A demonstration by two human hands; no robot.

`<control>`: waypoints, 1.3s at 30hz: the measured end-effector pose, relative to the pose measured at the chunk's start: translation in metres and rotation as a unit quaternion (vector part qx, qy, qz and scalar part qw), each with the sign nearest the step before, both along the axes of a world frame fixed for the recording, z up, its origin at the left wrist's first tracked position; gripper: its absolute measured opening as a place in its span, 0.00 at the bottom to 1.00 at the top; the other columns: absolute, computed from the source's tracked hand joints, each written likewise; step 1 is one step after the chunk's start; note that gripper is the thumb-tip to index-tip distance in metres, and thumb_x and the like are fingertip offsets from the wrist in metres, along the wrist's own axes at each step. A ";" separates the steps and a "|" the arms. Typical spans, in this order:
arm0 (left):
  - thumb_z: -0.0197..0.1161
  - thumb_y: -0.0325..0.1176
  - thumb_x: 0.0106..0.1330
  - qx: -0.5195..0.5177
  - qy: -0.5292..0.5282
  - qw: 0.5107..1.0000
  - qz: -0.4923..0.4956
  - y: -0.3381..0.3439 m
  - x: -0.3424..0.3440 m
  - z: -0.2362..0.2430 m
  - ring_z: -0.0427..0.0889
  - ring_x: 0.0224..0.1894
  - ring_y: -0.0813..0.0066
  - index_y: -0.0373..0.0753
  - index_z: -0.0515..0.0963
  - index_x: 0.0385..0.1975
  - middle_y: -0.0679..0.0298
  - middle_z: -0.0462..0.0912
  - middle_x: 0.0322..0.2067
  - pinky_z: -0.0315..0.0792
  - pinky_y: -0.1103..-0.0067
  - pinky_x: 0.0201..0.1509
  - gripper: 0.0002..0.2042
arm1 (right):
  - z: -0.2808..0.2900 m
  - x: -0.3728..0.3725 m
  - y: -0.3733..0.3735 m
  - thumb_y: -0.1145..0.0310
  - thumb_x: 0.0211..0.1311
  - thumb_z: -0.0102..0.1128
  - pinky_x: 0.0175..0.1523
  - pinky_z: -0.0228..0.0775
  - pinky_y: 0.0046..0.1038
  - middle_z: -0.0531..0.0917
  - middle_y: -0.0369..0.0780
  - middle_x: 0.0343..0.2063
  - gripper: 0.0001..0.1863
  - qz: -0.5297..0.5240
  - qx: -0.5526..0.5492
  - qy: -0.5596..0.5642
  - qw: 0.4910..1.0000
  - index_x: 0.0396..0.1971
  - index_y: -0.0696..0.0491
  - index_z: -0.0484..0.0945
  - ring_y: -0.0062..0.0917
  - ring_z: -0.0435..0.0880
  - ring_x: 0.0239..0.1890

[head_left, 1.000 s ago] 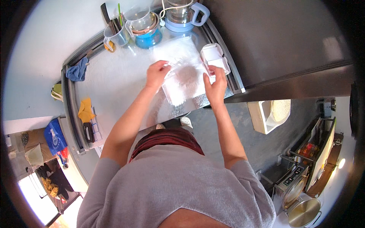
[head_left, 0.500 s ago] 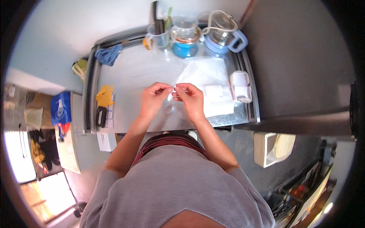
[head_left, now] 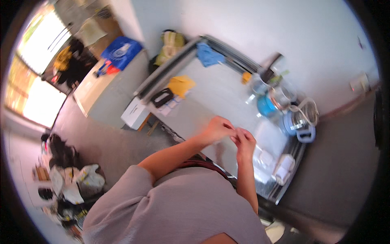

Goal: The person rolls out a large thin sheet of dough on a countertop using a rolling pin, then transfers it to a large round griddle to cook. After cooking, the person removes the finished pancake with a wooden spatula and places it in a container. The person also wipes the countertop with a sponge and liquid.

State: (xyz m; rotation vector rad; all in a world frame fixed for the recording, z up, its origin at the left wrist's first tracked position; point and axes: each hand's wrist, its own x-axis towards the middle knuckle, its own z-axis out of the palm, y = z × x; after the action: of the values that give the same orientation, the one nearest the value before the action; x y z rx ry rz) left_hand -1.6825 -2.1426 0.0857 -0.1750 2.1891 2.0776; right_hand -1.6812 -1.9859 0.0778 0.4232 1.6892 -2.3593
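Over the near part of a metal-topped table (head_left: 211, 91), my left hand (head_left: 219, 129) and my right hand (head_left: 246, 143) meet fingertip to fingertip. Both are closed in a pinch. Whatever lies between the fingers is too small and blurred to make out. To the right of my right hand, clear plastic sheeting (head_left: 271, 136) lies on the tabletop with a small white piece (head_left: 266, 157) on it. A white roll-like bundle (head_left: 284, 167) rests by the table's right edge.
A yellow cloth (head_left: 180, 85) and a black case (head_left: 162, 98) lie at the left end. At the back are a blue cloth (head_left: 209, 55), a clear cup (head_left: 259, 84), a blue-based glass vessel (head_left: 266, 105) and a glass jug (head_left: 292, 123). A white box (head_left: 135, 114) stands beside the table.
My view has swung to the left, so the table now appears turned and further right. My hands have come closer together and their fingertips now meet.
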 end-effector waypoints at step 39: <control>0.58 0.25 0.65 0.056 0.022 0.995 0.078 -0.014 0.014 0.033 0.80 0.19 0.79 0.29 0.78 0.27 0.60 0.82 0.21 0.76 0.81 0.21 0.07 | 0.013 0.000 -0.046 0.76 0.65 0.57 0.31 0.71 0.20 0.83 0.35 0.22 0.06 0.019 0.171 0.200 0.965 0.29 0.62 0.78 0.13 0.79 0.26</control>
State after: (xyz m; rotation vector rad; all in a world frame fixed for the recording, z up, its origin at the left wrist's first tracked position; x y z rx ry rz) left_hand -1.6687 -2.1566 0.1184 -0.3006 2.1391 2.3011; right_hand -1.6812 -2.0323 0.0904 -0.0449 2.2730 -2.2350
